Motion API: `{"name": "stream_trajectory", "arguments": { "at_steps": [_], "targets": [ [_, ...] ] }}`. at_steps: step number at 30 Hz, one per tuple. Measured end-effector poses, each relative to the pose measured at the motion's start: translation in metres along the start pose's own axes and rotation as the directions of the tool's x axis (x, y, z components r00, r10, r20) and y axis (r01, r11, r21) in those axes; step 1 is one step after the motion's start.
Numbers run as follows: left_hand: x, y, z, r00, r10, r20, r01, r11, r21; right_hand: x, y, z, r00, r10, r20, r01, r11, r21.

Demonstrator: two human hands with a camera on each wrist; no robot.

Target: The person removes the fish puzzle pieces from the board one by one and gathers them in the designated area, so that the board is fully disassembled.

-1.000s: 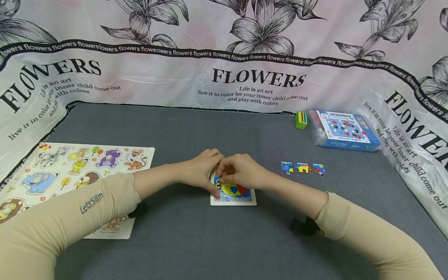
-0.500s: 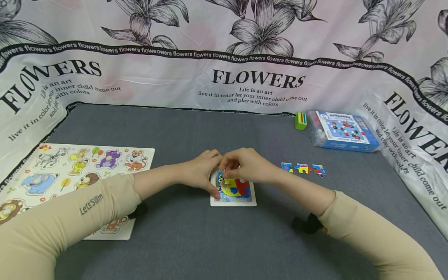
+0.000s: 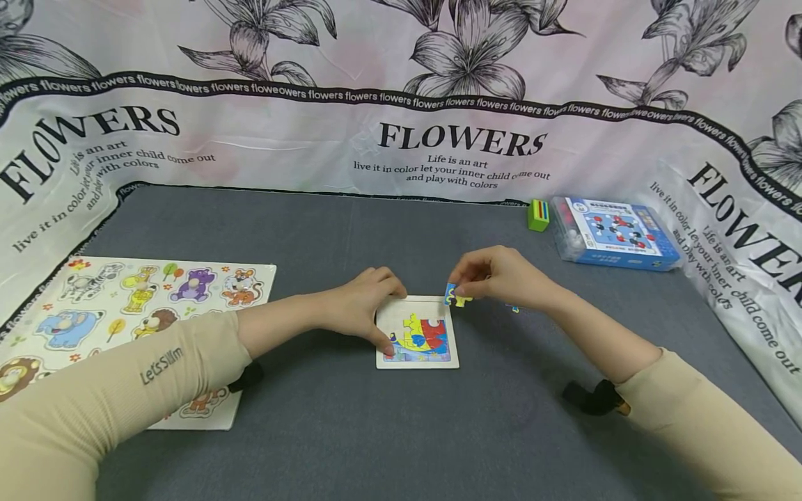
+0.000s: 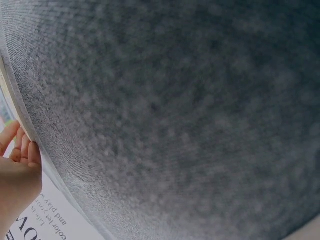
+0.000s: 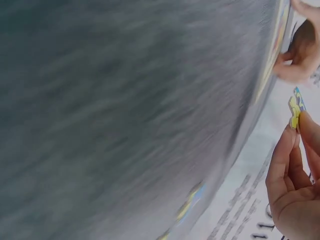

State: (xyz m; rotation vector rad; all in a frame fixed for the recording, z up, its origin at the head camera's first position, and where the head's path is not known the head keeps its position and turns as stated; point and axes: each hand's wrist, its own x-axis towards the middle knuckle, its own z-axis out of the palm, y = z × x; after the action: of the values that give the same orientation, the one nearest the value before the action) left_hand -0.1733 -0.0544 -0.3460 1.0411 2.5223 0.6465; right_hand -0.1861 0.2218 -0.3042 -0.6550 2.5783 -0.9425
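Observation:
A small white-framed jigsaw board (image 3: pixel 427 307) lies on the grey cloth, its lower part filled with red, yellow and blue pieces (image 3: pixel 429 339) and its upper part bare. My left hand (image 3: pixel 362 306) grips the board's left side, thumb on the lower left corner and fingers at the top edge. Just off the board's upper right corner, my right hand (image 3: pixel 504 278) pinches a blue-and-yellow jigsaw piece (image 3: pixel 450 293) between thumb and fingertips; the right wrist view shows this piece (image 5: pixel 296 107) held up. Loose pieces (image 5: pixel 190 204) lie beyond, mostly hidden behind the right hand in the head view.
To the left lies a large animal puzzle board (image 3: pixel 269 271), partly under my left forearm. At the back right stand a small green box (image 3: pixel 538 216) and a blue-and-clear plastic case (image 3: pixel 617 233). A flower-printed cloth (image 3: pixel 301 153) hangs along the back and sides.
My right hand has lifted away from the board's upper left, moving right with the blue-and-yellow piece in its fingers, which uncovers the board's bare upper part. My left hand keeps its place.

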Motion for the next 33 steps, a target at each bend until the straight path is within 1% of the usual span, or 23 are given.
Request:
{"name": "stream_trajectory", "arguments": {
  "at_steps": [4,7,15,18,23,28,33],
  "targets": [
    [-0.001,0.0,0.001,1.0,0.009,-0.002,-0.009,1.0,0.0,-0.01,0.015,-0.009,1.0,0.024,0.003,-0.024,1.0,-0.019],
    [-0.001,0.0,0.0,1.0,0.011,-0.005,-0.011,1.0,0.004,-0.017,0.025,-0.017,0.999,0.034,0.023,-0.033,0.999,-0.033],
    [-0.002,0.001,0.0,1.0,0.008,-0.006,-0.008,1.0,0.004,-0.03,0.048,-0.034,0.994,0.046,0.102,-0.04,0.998,-0.056],
    [-0.001,0.0,0.0,1.0,0.007,-0.003,-0.007,1.0,0.003,-0.033,0.057,-0.039,0.988,0.055,0.145,-0.048,0.997,-0.052],
    [-0.001,0.0,0.001,1.0,-0.005,0.004,0.005,1.0,0.001,-0.038,0.064,-0.047,0.976,0.066,0.206,-0.061,0.998,-0.029],
    [-0.001,0.0,0.001,1.0,-0.008,-0.004,0.008,1.0,0.005,-0.04,0.067,-0.049,0.963,0.036,0.268,-0.038,0.999,0.002],
    [-0.001,0.0,0.001,1.0,-0.01,-0.004,0.01,1.0,0.006,-0.04,0.068,-0.047,0.956,0.028,0.291,-0.027,1.0,-0.008]
  ]
}}
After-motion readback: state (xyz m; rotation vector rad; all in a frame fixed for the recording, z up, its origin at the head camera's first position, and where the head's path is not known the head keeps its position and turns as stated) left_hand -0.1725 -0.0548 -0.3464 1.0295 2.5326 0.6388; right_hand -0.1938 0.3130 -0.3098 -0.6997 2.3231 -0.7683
